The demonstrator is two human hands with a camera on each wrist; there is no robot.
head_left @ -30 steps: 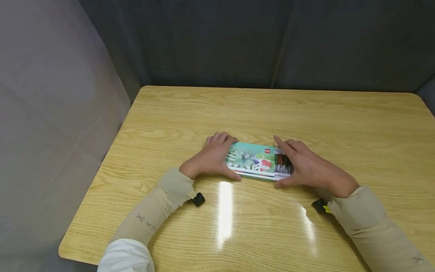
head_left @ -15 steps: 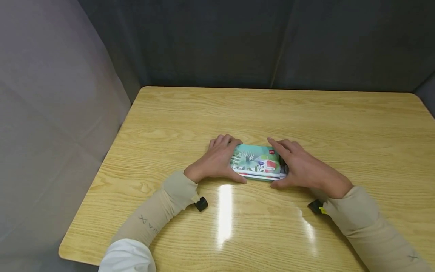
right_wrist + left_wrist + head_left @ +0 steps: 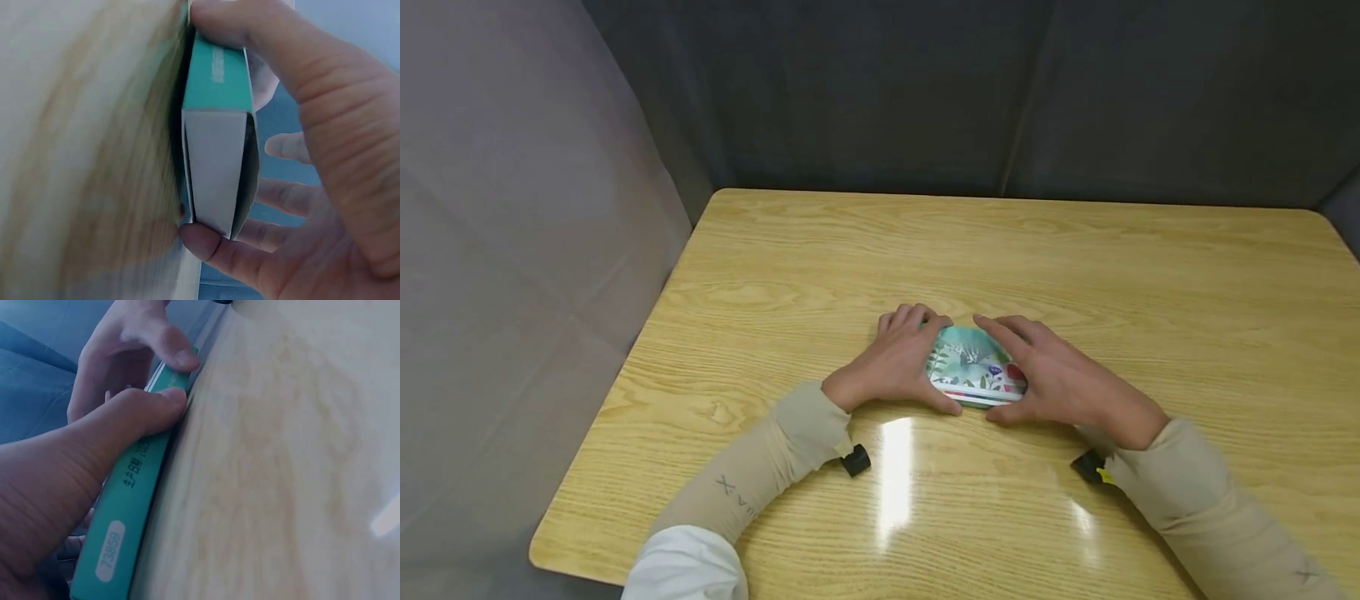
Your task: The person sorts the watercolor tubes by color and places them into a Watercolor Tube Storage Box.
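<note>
A flat teal paint box point(image 3: 967, 360) with a printed floral lid lies on the wooden table, between both hands. My left hand point(image 3: 897, 360) grips its left part, thumb along the near side and fingers behind the far side. My right hand point(image 3: 1067, 375) spans the right end in the same way, covering that corner in the head view. In the right wrist view the white end of the inner tray point(image 3: 215, 169) sits inside the teal sleeve point(image 3: 219, 75). The left wrist view shows the teal long side point(image 3: 119, 506) with printed text, my left thumb pressing on it.
The wooden table point(image 3: 820, 250) reaches back to a dark curtain point(image 3: 865, 100). A grey cloth point(image 3: 512, 250) hangs at the left. Small black wrist cameras stick out below both sleeves, close over the tabletop.
The tray with dark and coloured tubes, showing at the right end earlier, has slid into the sleeve and out of sight. The hands have drawn closer together; box and left hand have shifted right.
</note>
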